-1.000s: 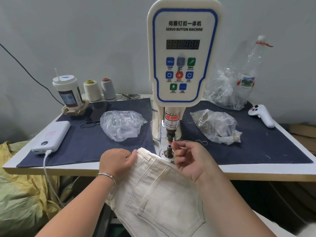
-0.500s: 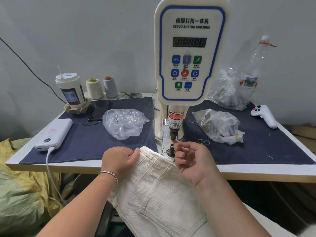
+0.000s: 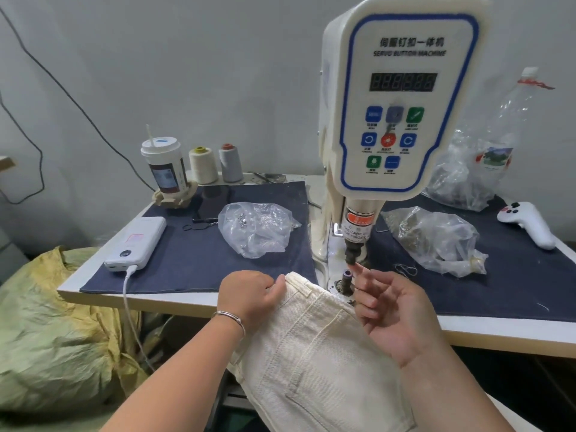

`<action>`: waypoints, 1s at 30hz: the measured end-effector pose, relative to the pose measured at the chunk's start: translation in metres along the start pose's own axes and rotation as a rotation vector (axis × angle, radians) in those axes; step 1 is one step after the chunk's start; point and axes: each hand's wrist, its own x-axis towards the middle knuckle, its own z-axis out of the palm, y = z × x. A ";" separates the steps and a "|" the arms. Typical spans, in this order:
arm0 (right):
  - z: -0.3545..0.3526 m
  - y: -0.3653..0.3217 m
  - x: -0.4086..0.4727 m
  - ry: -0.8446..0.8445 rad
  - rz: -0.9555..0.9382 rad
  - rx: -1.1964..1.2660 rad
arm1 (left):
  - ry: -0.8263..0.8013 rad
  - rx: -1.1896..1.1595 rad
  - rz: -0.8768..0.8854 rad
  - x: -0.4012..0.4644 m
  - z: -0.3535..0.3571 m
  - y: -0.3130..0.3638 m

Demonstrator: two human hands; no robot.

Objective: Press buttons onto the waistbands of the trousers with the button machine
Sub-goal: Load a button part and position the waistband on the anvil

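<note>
The white servo button machine stands on the table, its black punch hanging over the lower die. Cream trousers hang off the table's front edge, back pocket up, with the waistband just left of the die. My left hand grips the waistband's left end. My right hand is palm-up to the right of the die; its index fingertip touches the punch's tip and the other fingers curl loosely. I see nothing held in it.
Clear bags of metal parts lie on the dark cloth, one to the left and one to the right of the machine. A power bank, cup, thread spools, white controller and plastic bottle surround them. A yellow sack sits lower left.
My right hand has lifted from the lower die, and its index finger now reaches up to the punch tip. My left hand keeps its hold on the waistband.
</note>
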 end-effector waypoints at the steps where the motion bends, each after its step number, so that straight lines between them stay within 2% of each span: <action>1: 0.000 0.005 -0.002 0.055 -0.033 -0.071 | 0.006 0.008 0.007 0.000 0.000 -0.001; 3: 0.002 0.023 -0.005 0.155 -0.137 -0.238 | -0.001 0.062 0.057 0.001 0.002 -0.004; 4: 0.007 0.036 -0.007 0.154 -0.203 -0.337 | -0.014 0.119 0.110 0.003 0.001 -0.005; 6: 0.029 0.059 -0.007 0.044 -0.342 -0.569 | -0.086 0.221 0.233 0.008 -0.005 -0.003; 8: 0.056 0.072 0.010 -0.056 -0.581 -0.919 | -0.163 0.247 0.313 0.015 -0.008 -0.002; 11: 0.098 0.075 0.064 -0.071 -0.974 -1.464 | -0.142 0.159 0.303 0.014 -0.010 -0.002; 13: 0.123 0.073 0.106 -0.056 -1.077 -1.713 | -0.097 0.039 0.273 0.012 -0.009 -0.005; 14: 0.134 0.074 0.126 -0.023 -1.076 -1.843 | -0.098 0.008 0.264 0.012 -0.011 -0.006; 16: 0.149 0.079 0.162 0.059 -1.004 -2.099 | -0.070 0.102 0.276 0.013 -0.017 -0.011; 18: 0.156 0.087 0.188 0.135 -0.895 -2.223 | -0.121 0.111 0.251 0.016 -0.025 -0.010; 22: 0.158 0.092 0.218 0.248 -0.850 -2.271 | -0.124 0.027 0.249 0.018 -0.018 -0.014; 25: 0.155 0.090 0.224 0.258 -0.839 -2.276 | -0.225 -0.005 0.191 0.022 -0.010 -0.016; 30: 0.150 0.091 0.226 0.266 -0.835 -2.283 | -0.177 0.037 0.157 0.021 -0.007 -0.014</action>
